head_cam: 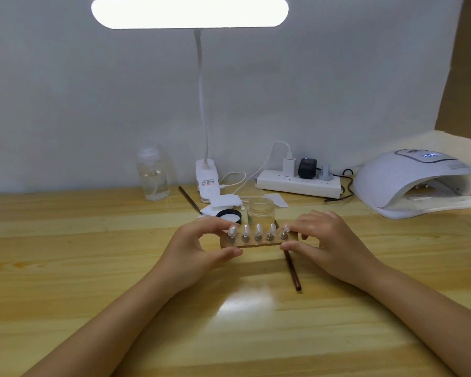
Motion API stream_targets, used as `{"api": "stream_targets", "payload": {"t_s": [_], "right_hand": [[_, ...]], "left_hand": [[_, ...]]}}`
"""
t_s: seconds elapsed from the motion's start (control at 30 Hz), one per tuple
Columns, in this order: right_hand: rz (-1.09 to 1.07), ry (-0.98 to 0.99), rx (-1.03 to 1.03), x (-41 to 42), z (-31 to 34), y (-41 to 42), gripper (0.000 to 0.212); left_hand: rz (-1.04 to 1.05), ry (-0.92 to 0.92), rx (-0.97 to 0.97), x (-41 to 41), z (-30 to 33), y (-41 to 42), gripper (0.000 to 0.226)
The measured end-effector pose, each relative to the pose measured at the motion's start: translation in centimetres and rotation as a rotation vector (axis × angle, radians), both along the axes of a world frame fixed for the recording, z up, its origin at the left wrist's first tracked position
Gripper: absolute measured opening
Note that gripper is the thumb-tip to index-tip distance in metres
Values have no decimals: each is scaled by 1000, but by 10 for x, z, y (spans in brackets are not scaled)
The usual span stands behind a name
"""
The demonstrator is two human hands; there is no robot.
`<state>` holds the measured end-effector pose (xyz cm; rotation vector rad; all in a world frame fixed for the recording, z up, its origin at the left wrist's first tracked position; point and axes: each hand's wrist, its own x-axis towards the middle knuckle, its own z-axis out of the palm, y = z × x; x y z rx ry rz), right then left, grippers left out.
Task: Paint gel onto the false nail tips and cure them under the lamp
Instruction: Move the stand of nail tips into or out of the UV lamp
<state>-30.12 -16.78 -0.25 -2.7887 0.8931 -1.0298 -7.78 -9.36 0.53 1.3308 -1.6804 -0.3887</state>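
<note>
A small board [256,242] carrying five nail tips [258,229] is pinched at its ends by the left grip [201,244] and right grip [321,240], above the bench [93,268]. A brush [292,270] lies beneath, a jar [261,210] just behind, the curing lamp [416,183] far right.

Five nail tips [258,229] are counted on one holder strip [252,242], held by two hands. Two brushes [292,270] are seen, plus one jar [261,210], one lid [229,215], one bottle [152,172], one curing lamp [416,183], one desk lamp [189,13] and one power strip [298,183].
</note>
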Motion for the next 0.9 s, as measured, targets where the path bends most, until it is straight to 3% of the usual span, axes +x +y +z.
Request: {"api": "stream_targets", "payload": {"t_s": [0.27,0.57,0.77,0.9], "right_hand": [[-21,36,-2,1,-2,-6,32],[-100,-109,66,-1,0,-12,36],[-147,-263,269,-26,14,-15,42],[-217,-422,473,-52,20,-28,36]], "left_hand": [[-39,-22,-3,1,-4,-13,35],[-79,-6,-104,-5,1,-22,25],[-60,116,-53,-33,11,-24,20],[-26,306,2,-74,12,-39,24]]}}
